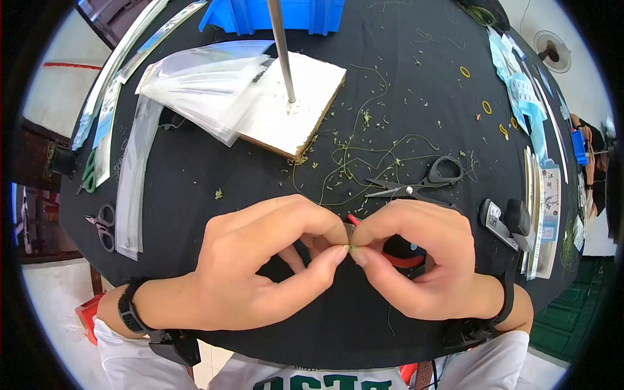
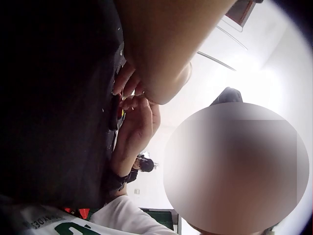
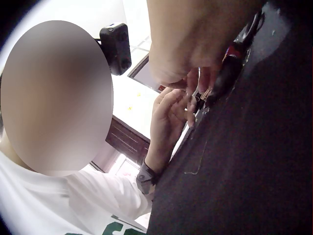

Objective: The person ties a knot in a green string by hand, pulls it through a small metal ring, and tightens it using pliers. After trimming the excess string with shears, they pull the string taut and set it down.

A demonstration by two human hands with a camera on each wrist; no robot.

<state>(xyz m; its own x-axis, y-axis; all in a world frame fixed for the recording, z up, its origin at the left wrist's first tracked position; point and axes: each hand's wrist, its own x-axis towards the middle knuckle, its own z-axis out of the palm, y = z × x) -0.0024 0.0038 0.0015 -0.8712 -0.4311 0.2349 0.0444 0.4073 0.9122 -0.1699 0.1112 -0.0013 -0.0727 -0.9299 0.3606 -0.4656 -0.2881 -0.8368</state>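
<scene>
Left hand [image 1: 266, 260] and right hand [image 1: 426, 260] are closest to the camera, thumb and forefinger of each narrowed in a pinch on a tiny green bit [image 1: 351, 248], which sits where their tips meet, over the dark cloth [image 1: 240, 179]. With so little to grip, it could slip if either pinch loosens, and among the green scraps [image 1: 367, 117] it might be lost. Just beyond, the scissors [image 1: 411, 191] lie with blades apart, so a forward push could bring knuckles against them, and the loose thread [image 1: 354, 149] near the blades might snag. Whether that thread runs to the fingertips cannot be told. Beneath the right hand, a red tool [image 1: 406, 261] is mostly covered, its kind unclear; both wrist views lose the pinch behind skin and shadow. Farther out, the rod [image 1: 281, 52] and bin [image 1: 273, 17] are cut off above.
</scene>
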